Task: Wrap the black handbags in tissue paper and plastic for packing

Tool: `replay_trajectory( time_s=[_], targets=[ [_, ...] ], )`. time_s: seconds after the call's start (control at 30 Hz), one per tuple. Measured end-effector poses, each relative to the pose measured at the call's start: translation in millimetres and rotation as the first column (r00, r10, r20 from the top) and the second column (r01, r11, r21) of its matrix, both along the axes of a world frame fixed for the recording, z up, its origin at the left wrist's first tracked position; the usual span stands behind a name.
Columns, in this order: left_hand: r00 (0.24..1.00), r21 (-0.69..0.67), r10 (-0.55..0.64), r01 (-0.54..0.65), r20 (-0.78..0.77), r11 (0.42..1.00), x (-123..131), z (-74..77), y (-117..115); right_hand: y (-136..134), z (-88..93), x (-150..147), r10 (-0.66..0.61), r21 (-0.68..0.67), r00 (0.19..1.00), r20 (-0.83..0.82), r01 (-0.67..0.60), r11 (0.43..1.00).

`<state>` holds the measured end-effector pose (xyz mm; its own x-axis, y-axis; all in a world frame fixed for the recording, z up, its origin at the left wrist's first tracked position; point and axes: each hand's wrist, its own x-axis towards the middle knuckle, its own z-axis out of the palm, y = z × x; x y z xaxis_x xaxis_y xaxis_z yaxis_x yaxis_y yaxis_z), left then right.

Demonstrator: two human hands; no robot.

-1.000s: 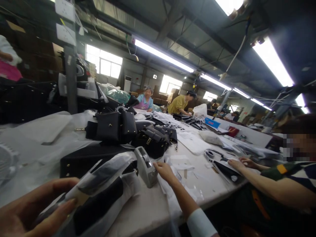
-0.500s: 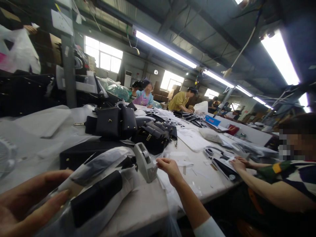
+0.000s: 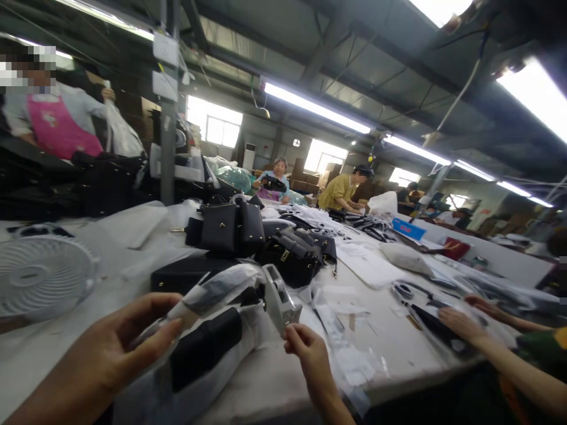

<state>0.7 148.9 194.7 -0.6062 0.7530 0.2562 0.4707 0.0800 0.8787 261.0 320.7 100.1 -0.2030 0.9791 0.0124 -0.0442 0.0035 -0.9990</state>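
Note:
My left hand [image 3: 128, 342] grips one end of a black handbag [image 3: 208, 345] wrapped in thin, cloudy plastic, thumb and fingers closed on the wrapping. The bag lies at the table's front edge. Just beyond it stands a grey tape dispenser [image 3: 277, 301]. My right hand [image 3: 310, 360] is at the dispenser's near end, thumb and forefinger pinched on what looks like a strip of clear tape, hard to see. Behind the wrapped bag are a flat black bag [image 3: 177, 277] and a pile of black handbags [image 3: 290, 260] with metal clasps.
A white fan [image 3: 39, 277] stands at the left. On the right, a co-worker's hands [image 3: 460, 324] handle a dark item at the table [image 3: 381, 354]. Plastic sheets and paper scraps lie about. A metal post [image 3: 168, 147] rises behind the bags; other people work farther back.
The view has swung left, bringing in the fan and a person in a pink apron. My right hand has drawn slightly down and toward me from the dispenser. My left hand keeps its grip.

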Motion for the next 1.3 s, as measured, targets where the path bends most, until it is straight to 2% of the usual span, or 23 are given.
replay_trajectory(
  time_s=[0.03,0.1,0.17,0.23,0.3,0.4,0.63,0.83,1.17,1.3],
  targets=[
    [0.999,-0.003,-0.023,0.024,0.030,1.000,4,4.1,0,-17,11.6,-10,0.060,0.040,0.998,-0.023,-0.059,0.997],
    [0.996,-0.011,-0.076,0.077,0.042,0.997,7,7.6,-1,-51,36.7,-34,0.251,0.167,0.965,-0.077,-0.236,0.957],
    [0.995,-0.003,-0.099,0.099,-0.019,0.995,6,5.6,-1,-80,58.5,-58,0.378,0.194,0.907,-0.185,-0.343,0.919],
    [0.991,0.021,-0.114,0.116,-0.071,0.993,4,1.5,0,-97,72.2,-80,0.423,0.192,0.873,-0.242,-0.384,0.903],
    [0.988,0.048,-0.123,0.128,-0.096,0.991,3,-1.6,0,-102,77.9,-95,0.424,0.192,0.876,-0.229,-0.386,0.902],
    [0.982,0.054,-0.162,0.168,-0.091,0.984,3,-1.6,-1,-98,79.5,-105,0.409,0.195,0.897,-0.167,-0.376,0.906],
    [0.958,0.033,-0.274,0.277,-0.080,0.960,-4,3.9,-5,-100,85.8,-103,0.394,0.188,0.912,-0.111,-0.370,0.910],
    [0.949,0.036,-0.314,0.315,-0.026,0.949,-6,5.0,-1,-99,91.2,-99,0.480,0.207,0.870,-0.115,-0.451,0.868],
    [0.956,-0.020,-0.278,0.277,-0.092,0.961,-7,5.2,-4,-102,79.4,-99,0.496,0.219,0.845,-0.197,-0.456,0.863],
    [0.947,-0.058,-0.304,0.300,-0.104,0.952,-7,6.4,-8,-103,77.2,-101,0.457,0.215,0.857,-0.240,-0.412,0.886]
  ],
)
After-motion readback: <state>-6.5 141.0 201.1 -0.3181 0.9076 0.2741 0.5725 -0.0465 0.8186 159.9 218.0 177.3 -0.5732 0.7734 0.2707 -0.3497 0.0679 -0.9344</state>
